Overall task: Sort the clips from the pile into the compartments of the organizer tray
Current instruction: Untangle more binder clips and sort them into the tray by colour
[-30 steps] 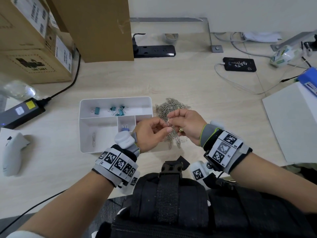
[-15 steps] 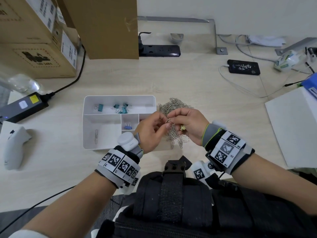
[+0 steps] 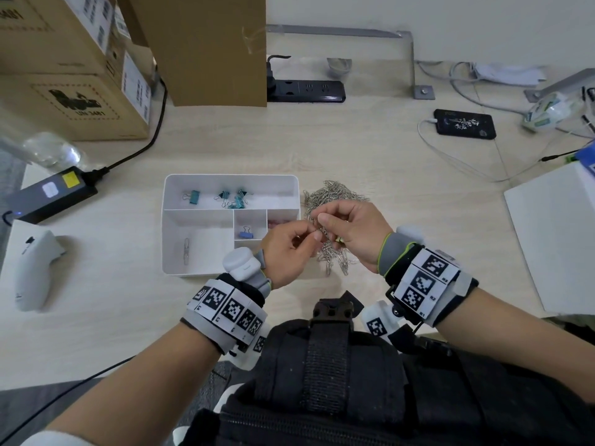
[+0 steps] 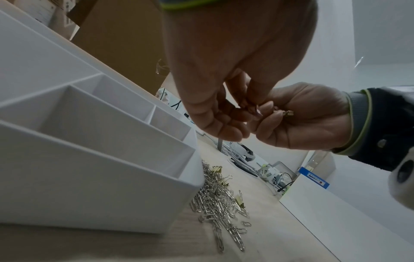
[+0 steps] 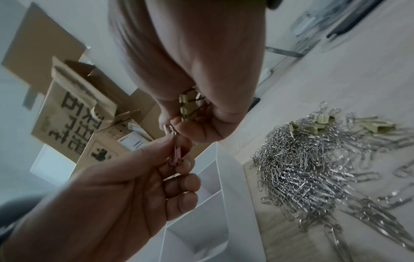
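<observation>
Both hands meet just above the pile of silver paper clips [image 3: 333, 196], right of the white organizer tray [image 3: 230, 180]. My left hand [image 3: 314, 237] pinches a small pink clip [image 5: 177, 157]. My right hand [image 3: 322, 222] pinches the wire loop [image 5: 169, 129] at that clip's top. Its curled fingers also hold gold binder clips [image 5: 187, 106] against the palm. In the tray, teal binder clips [image 3: 233, 198] lie in the back compartment and a blue one [image 3: 246, 234] in a small middle one. A silver paper clip [image 3: 186, 249] lies in the large left compartment.
More gold binder clips [image 5: 376, 125] lie mixed into the pile's far side. Cardboard boxes [image 3: 74, 75] stand at the back left, with a power strip [image 3: 306, 91] behind the tray. A white controller [image 3: 33, 268] lies at the left and a white box [image 3: 560, 233] at the right.
Both hands stay joined over the pile, fingers working the small clip between them. Nothing has been put down or picked up.
</observation>
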Available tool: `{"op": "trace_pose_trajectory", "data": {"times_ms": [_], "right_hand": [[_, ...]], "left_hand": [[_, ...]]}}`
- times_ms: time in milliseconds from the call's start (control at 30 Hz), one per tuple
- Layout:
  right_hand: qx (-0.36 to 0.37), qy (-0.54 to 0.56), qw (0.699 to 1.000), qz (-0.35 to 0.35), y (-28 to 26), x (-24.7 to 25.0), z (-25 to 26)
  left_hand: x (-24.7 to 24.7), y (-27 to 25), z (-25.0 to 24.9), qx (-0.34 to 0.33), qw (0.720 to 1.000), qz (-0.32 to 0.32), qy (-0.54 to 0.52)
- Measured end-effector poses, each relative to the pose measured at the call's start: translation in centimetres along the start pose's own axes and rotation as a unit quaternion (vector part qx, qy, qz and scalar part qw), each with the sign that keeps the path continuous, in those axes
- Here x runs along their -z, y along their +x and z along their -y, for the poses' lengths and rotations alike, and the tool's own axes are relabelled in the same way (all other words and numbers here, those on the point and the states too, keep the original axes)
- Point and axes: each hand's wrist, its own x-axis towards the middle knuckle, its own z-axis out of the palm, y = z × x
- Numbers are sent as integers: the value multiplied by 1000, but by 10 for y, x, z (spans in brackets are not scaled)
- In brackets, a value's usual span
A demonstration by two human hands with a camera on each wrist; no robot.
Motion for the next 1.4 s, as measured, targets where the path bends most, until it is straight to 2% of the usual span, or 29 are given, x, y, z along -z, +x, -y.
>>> {"op": "trace_pose_trajectory", "data": {"times_ms": [100,267,533,600,700,733,867,900,1000,1100,1233,1333,1400], "right_hand": [[10,-50,999,-16,4,-4,-2],[2,-64,998,-26,8,-9,-4],[-8,-93,996,12,13,-30,-5],[1,-107,994,26,14,-36,-3],[-4,-135,990,33,15,-33,-8],[-11,-143,989,27,14,-30,-10],[-7,-227,974,17,17,-28,-18],[-9,-253,967,27,18,-33,-18],[-9,-302,951,68,29,-64,-14],[-7,-289,952,101,40,-102,-5],[-16,-281,953,113,50,-125,-2],[-32,-281,956,83,46,-113,-6],[-69,-237,968,50,41,-98,-10]], "left_hand": [[0,1,-2,40,999,12,-20],[5,2,-9,143,981,2,-129],[22,-3,-8,182,964,1,-193],[32,-5,-8,195,952,-2,-237],[61,-8,-2,211,907,-65,-359],[71,-10,1,200,907,-86,-360],[96,-25,12,151,961,-131,-189],[99,-27,14,146,962,-153,-171],[114,-28,20,143,942,-242,-182],[120,-28,19,123,934,-283,-180],[117,-26,19,102,949,-273,-121],[111,-25,27,77,971,-224,-41],[104,-24,31,66,981,-182,2]]}}
